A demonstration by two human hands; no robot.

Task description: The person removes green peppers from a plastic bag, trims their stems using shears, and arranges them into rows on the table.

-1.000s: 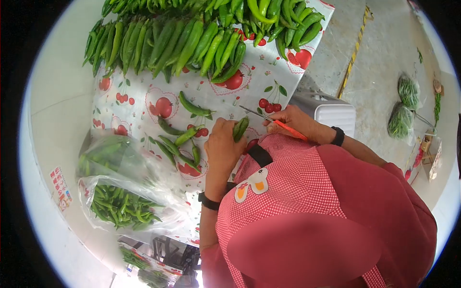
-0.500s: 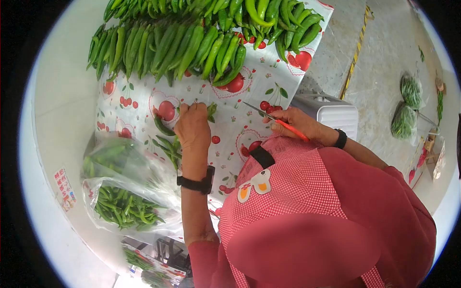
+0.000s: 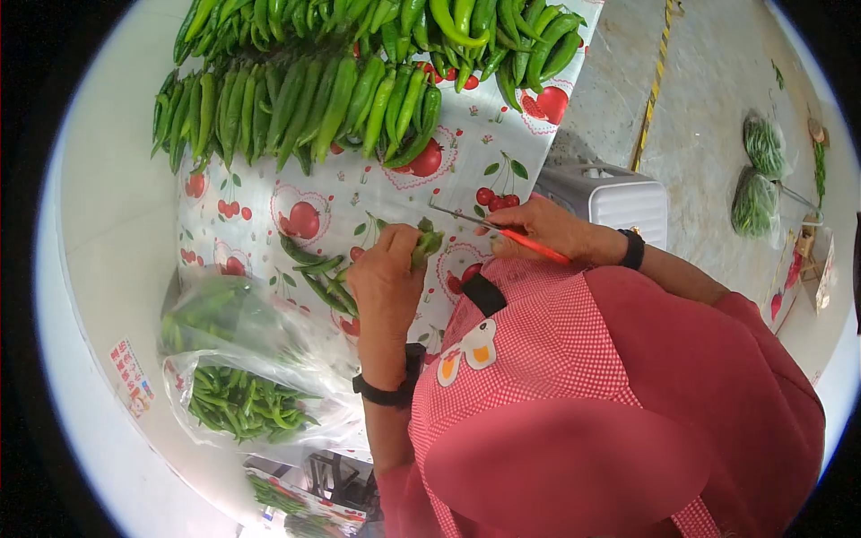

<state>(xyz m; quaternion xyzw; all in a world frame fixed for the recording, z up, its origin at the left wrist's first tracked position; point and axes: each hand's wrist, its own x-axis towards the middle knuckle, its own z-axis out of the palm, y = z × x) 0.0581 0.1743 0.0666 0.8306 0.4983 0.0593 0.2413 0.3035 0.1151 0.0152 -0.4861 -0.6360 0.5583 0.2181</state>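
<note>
My left hand [image 3: 387, 273], wearing a black wristband, is closed around a green pepper [image 3: 429, 245] whose end pokes out beyond the fingers on the right. Several slim green peppers [image 3: 325, 280] lie on the tablecloth just left of that hand. Scissors [image 3: 531, 246] with orange-red handles are gripped in my right hand [image 3: 549, 229]. Their blades point left, above the held pepper and apart from it. Whether the blades are fully closed is hard to make out.
Long rows of green peppers [image 3: 287, 108] cover the far side of the patterned tablecloth [image 3: 359, 193]. An open plastic bag of peppers [image 3: 242, 399] sits at left. A grey bin [image 3: 623, 211] stands beyond the right edge, with bagged greens [image 3: 758, 202] on the floor.
My left hand has moved right and nearer my body, bringing the green pepper closer to the scissors. My right hand still holds the scissors, slightly shifted left. The view has tilted a little.
</note>
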